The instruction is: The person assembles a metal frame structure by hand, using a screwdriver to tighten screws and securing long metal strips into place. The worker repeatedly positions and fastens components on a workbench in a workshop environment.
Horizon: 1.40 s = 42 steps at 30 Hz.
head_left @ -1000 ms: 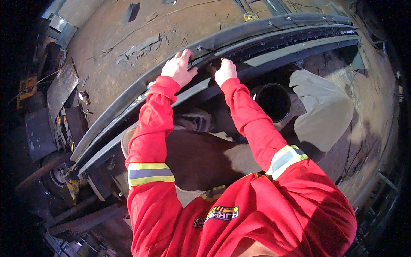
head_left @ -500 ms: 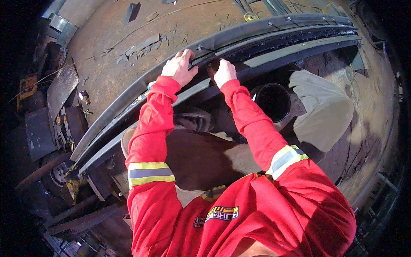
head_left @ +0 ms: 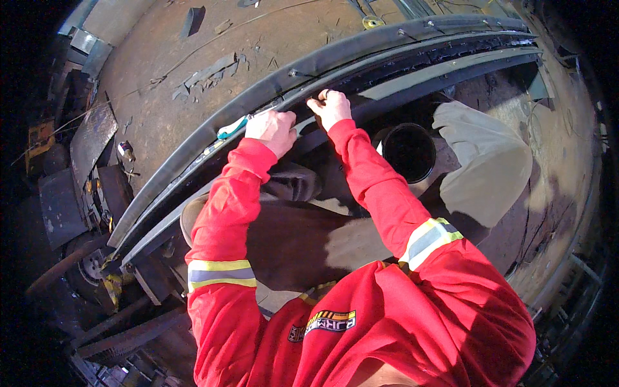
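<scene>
A long dark grey beam with raised parallel edges [head_left: 251, 97] runs from lower left to upper right in front of me, with bolts [head_left: 293, 73] sticking up along its far edge. My left hand [head_left: 274, 132] is over its near side, fingers curled in; whatever they grip is hidden. Just beyond that hand a teal-handled tool [head_left: 232, 128] lies along the beam, its far end partly covered. To the right, my right hand [head_left: 331, 108] is at the beam's inner groove, thumb and fingers pinched together. Anything between them is too small and dark to make out.
A dark round bucket [head_left: 409, 153] stands near my right forearm, beside my trousered knee [head_left: 483, 161]. Torn dark scraps [head_left: 209, 72] and a yellow tape measure-like round item [head_left: 373, 22] lie on the brown floor beyond. Metal plates [head_left: 64, 200] crowd the left.
My left hand has come back toward me off the beam's far edge and curled, showing more of the teal handle. My right hand has shifted slightly left, its fingers pinching.
</scene>
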{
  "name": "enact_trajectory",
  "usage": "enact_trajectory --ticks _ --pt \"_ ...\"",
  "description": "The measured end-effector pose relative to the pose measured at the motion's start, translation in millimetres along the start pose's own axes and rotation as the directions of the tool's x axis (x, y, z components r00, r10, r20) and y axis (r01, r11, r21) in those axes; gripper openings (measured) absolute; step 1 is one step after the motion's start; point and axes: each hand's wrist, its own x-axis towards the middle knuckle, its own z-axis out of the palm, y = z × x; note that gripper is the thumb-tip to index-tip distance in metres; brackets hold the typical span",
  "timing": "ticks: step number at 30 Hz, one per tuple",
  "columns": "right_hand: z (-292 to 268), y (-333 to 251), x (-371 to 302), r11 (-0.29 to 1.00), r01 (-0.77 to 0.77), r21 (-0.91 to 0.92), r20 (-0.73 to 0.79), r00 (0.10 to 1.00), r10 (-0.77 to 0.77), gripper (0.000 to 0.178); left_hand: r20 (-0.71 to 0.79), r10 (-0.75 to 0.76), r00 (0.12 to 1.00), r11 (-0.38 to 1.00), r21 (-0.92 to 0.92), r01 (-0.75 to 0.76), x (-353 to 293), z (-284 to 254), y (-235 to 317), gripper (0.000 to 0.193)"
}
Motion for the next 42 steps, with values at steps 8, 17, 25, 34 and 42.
enact_trajectory --ticks 8,17,25,34,42 --pt "-2 -6 -2 0.997 -0.063 0.043 0.020 0.998 0.062 0.026 0.109 -0.002 0.994 0.984 0.179 -0.018 8 29 2 0.045" --pt "-13 -20 -2 0.996 -0.089 -0.028 0.232 0.968 0.094 0.022 0.276 -0.047 0.960 0.976 0.219 -0.015 25 36 -2 0.061" --pt "-25 -21 -2 0.994 -0.072 0.083 0.338 0.940 0.040 0.020 0.341 -0.003 0.940 0.983 0.173 -0.060 31 28 -1 0.062" --pt "-26 -24 -9 0.893 -0.272 0.359 0.253 0.949 0.187 0.018 0.025 -0.023 0.999 0.989 0.145 0.019 35 57 -7 0.040" --pt "-17 -27 -3 0.981 -0.063 -0.185 0.126 0.988 0.088 0.035 -0.079 -0.055 0.995 0.959 0.273 0.075 40 69 1 0.018"
